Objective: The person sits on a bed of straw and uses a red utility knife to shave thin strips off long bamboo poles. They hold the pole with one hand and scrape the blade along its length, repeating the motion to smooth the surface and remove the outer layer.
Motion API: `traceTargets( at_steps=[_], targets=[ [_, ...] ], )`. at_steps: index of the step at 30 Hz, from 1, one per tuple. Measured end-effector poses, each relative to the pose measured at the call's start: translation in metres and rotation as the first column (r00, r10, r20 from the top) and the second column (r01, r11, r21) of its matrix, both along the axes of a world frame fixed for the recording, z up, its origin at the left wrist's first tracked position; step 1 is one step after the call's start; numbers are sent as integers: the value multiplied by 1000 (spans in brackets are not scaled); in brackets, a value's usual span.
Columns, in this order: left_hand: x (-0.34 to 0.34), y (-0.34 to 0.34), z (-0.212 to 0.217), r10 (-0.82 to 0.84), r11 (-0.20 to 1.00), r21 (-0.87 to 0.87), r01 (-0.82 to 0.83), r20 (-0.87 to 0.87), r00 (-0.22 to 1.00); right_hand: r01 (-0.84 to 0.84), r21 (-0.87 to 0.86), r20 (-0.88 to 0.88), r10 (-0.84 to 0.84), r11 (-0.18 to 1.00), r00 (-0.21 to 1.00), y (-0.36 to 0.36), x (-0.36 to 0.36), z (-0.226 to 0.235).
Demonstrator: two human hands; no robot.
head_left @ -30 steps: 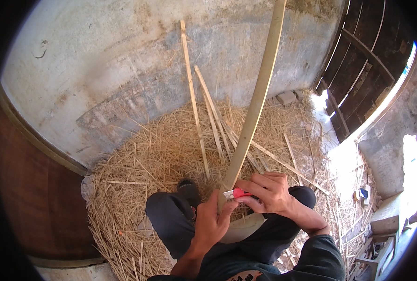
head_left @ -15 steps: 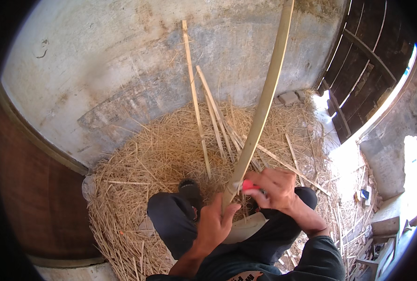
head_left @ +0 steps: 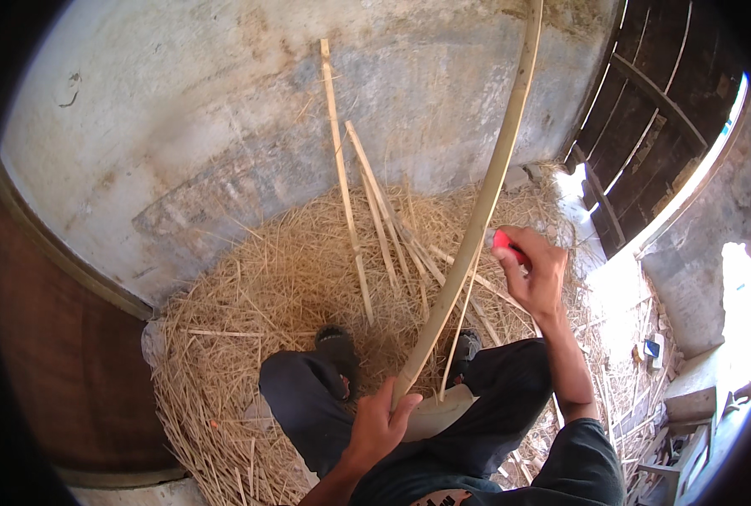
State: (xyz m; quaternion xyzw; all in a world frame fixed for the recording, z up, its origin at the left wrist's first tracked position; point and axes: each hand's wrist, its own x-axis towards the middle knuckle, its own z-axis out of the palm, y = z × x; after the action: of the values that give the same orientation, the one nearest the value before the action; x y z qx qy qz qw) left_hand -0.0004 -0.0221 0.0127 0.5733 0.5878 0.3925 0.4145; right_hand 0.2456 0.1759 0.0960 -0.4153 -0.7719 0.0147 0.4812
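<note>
The right hand (head_left: 537, 268), right of the centre of the frame, has its fingers closed around a small red cutting tool (head_left: 510, 246), which meets the edge of a long, greenish-yellow bamboo strip (head_left: 487, 199). The blade is mostly hidden there. The left hand (head_left: 377, 428), at the lower centre, grips the bottom end of this strip, with the thumb laid along it; the strip rises from there to the top edge of the frame. Beside it hangs a thin, pale sliver (head_left: 456, 346); whether its upper end is joined to the strip, I cannot tell.

The step in hand appears to be shaving the strip's edge with a stroke away from the body. The next move calls for a firm left hold and a steady, shallow blade angle.

Farther out, narrow pale wooden slats (head_left: 342, 177) lean at the stained grey wall (head_left: 215, 110), above straw-coloured shavings (head_left: 224, 371) on the floor.
</note>
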Motion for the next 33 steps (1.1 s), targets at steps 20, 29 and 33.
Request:
traceTargets(
  at_steps=[20,29,33],
  targets=[
    [-10,-36,-34,-32,994,-105,26,-59,998,266,-119,-64,-274,957,959,79,45,11],
    [-12,-40,-43,-22,997,-79,22,0,1000,210,-16,50,-209,978,977,121,57,-6],
    [-13,-42,-44,4,996,-91,-4,8,1000,202,-29,42,-201,979,979,130,48,-16]
  ],
)
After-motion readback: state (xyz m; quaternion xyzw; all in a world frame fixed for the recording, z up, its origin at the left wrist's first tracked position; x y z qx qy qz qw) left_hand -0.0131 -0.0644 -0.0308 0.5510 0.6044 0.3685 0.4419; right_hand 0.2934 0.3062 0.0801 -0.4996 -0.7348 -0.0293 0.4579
